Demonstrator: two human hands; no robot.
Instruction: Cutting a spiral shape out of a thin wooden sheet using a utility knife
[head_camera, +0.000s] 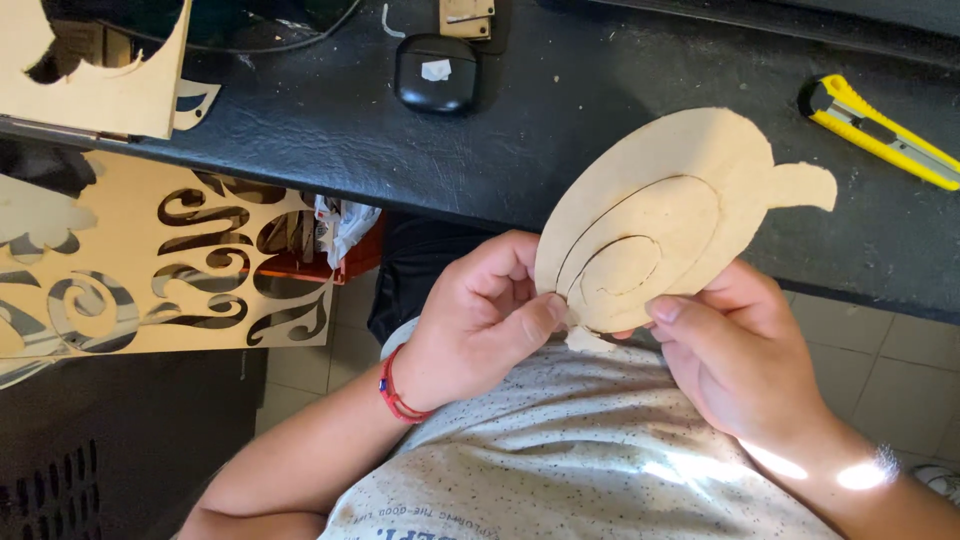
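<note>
A flat, pale wooden cutout (655, 215) with a spiral cut through it and a small tab at its upper right is held up in front of my chest. My left hand (480, 315), with a red cord bracelet on the wrist, pinches its lower left edge between thumb and fingers. My right hand (735, 350) grips the lower right edge, thumb pressed on the front face near the spiral.
A black work table (330, 110) spans the top, with a small black case (436, 72) and a yellow utility knife (878, 130) on it. A large wooden panel with swirl cutouts (165, 265) leans at left. Another cut board (100, 70) lies at top left.
</note>
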